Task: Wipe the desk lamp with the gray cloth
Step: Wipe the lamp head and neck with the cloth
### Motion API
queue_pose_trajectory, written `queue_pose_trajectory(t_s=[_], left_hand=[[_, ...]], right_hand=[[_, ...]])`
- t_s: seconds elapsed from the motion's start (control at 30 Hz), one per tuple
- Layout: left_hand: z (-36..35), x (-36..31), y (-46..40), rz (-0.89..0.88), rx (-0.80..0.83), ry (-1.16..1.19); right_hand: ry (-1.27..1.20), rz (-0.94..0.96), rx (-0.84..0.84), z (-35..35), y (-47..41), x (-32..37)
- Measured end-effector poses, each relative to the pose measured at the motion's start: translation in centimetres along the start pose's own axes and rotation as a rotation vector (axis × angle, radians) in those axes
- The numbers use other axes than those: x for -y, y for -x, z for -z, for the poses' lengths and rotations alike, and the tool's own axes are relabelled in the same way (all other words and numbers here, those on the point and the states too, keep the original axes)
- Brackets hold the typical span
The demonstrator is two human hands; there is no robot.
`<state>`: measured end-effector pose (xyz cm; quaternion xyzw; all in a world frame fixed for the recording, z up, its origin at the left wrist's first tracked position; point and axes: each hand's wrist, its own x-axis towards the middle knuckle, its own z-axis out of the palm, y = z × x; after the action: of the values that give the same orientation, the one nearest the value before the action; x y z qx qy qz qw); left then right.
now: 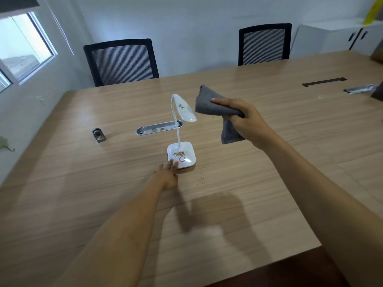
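Observation:
A small white desk lamp (182, 155) stands in the middle of the wooden table, with a square base, a thin curved neck and a drooping head (185, 109). Brown crumbs lie on the head and on the base beside a pink ring. My left hand (168, 174) rests flat on the table, its fingertips touching the near left edge of the base. My right hand (244, 119) is raised to the right of the lamp head and grips a folded gray cloth (209, 103). One end of the cloth hangs below the fist; the other end is close to the lamp head.
The wooden table (83, 183) has a metal cable slot (158, 128) behind the lamp, a small metal cylinder (98, 135) to the left and fine specks (200, 179) near the base. Two black mesh chairs (122, 61) stand at the far side. A white cabinet (335, 38) stands back right.

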<state>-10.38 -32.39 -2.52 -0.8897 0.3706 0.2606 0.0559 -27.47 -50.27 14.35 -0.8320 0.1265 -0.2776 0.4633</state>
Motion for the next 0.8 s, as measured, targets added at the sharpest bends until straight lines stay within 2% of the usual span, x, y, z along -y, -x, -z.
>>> queue_pose_trajectory(t_s=[0.13,0.33,0.5,0.6,0.8], left_hand=[[0.0,0.0,0.0,0.005,0.003,0.020],[-0.3,-0.2,0.3,0.019,-0.010,0.036],[-0.2,-0.1,0.2,-0.007,-0.013,-0.002],[-0.2,0.0,0.2,-0.008,-0.011,-0.012],[0.0,-0.3,0.4,0.002,-0.011,-0.004]], right_hand=[[-0.107,-0.010,-0.047,-0.4,-1.4,1.1],[0.089,0.064,0.053,-2.7,-4.0,3.4],[0.244,0.150,0.096,-2.1,-3.1,2.6],[0.194,0.052,0.063,-1.0,-1.8,1.2],[0.026,-0.003,-0.056,0.1,-1.3,0.9]])
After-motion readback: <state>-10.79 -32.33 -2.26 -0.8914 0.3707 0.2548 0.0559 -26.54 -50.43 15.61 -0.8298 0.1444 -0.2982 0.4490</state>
